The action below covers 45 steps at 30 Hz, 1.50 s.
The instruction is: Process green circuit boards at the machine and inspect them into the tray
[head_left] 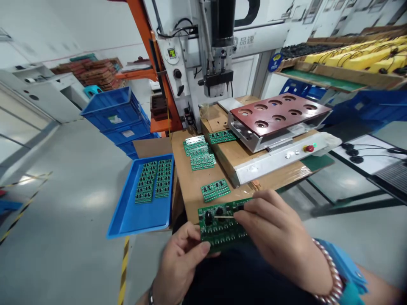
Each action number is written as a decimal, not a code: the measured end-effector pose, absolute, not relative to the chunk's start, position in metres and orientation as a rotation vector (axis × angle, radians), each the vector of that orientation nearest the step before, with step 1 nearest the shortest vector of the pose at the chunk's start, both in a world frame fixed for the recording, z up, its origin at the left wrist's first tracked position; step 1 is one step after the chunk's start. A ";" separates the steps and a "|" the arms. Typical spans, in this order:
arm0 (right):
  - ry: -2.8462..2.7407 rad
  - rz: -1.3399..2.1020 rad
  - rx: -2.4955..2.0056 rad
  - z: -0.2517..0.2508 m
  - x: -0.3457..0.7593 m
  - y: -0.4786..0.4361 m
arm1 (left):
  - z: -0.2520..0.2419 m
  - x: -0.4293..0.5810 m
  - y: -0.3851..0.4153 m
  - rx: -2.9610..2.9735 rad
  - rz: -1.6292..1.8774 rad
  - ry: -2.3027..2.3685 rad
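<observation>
Left hand (pixel 181 262) curled shut on the lower left corner of the green circuit board (pixel 219 231), thumb flat across the front face. Right hand (pixel 276 237) closed in a pinch at the board's upper right, fingertips nipping a thin pale stick (pixel 224 217) laid across the top row; tool or component lead, impossible to tell. Board held tilted up toward the camera, just off the near edge of the cardboard-covered bench (pixel 190 186), resting on nothing but the two hands.

By the look of it, midway through this piece: a few round black parts already standing along the upper edge, the remainder of that row hidden under the right fingers. Just beyond the board, one small green panel (pixel 215 189) lying alone and untouched. Farther beyond, a loose stack (pixel 199 154) of similar panels, finished or waiting, cannot tell. Beyond the board and to its left, a blue tray (pixel 127 220) with two columns of panels (pixel 154 180) at the far end and bare floor at the near end. Probably a batch only partly through.

As for looks: rectangular, glossy green, made up of repeated small units, with pale strips in rows over the lower half and black cylinders upright above.
</observation>
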State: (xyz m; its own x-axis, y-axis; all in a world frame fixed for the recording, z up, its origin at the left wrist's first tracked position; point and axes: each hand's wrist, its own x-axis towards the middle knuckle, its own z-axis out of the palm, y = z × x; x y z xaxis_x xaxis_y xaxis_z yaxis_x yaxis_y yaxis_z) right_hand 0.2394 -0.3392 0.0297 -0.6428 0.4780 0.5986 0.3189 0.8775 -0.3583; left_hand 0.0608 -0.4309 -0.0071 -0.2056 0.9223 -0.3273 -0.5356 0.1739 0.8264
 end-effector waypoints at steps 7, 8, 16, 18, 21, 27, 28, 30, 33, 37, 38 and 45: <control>-2.304 0.263 -0.586 0.031 0.240 -0.338 | -0.003 0.066 -0.431 0.444 1.433 1.141; -2.298 0.257 -0.588 0.031 0.239 -0.338 | -0.002 0.066 -0.431 0.438 1.440 1.144; -2.317 0.281 -0.580 0.029 0.240 -0.338 | -0.010 0.060 -0.431 0.478 1.422 1.094; -2.335 0.297 -0.582 0.028 0.241 -0.339 | -0.010 0.059 -0.431 0.488 1.412 1.101; -2.338 0.309 -0.564 0.029 0.241 -0.340 | -0.006 0.062 -0.431 0.444 1.440 1.155; -2.333 0.318 -0.555 0.031 0.240 -0.341 | -0.001 0.066 -0.430 0.439 1.429 1.172; -2.333 0.318 -0.560 0.031 0.240 -0.340 | -0.001 0.066 -0.430 0.441 1.425 1.167; -2.316 0.310 -0.570 0.031 0.239 -0.340 | -0.002 0.066 -0.431 0.424 1.438 1.167; -2.284 0.291 -0.573 0.032 0.238 -0.339 | -0.003 0.067 -0.432 0.405 1.457 1.182; -2.305 0.318 -0.563 0.032 0.237 -0.340 | -0.002 0.068 -0.433 0.409 1.450 1.184; -2.311 0.322 -0.562 0.032 0.237 -0.340 | -0.002 0.068 -0.433 0.410 1.451 1.185; -2.283 0.293 -0.559 0.032 0.236 -0.341 | -0.002 0.068 -0.433 0.411 1.446 1.175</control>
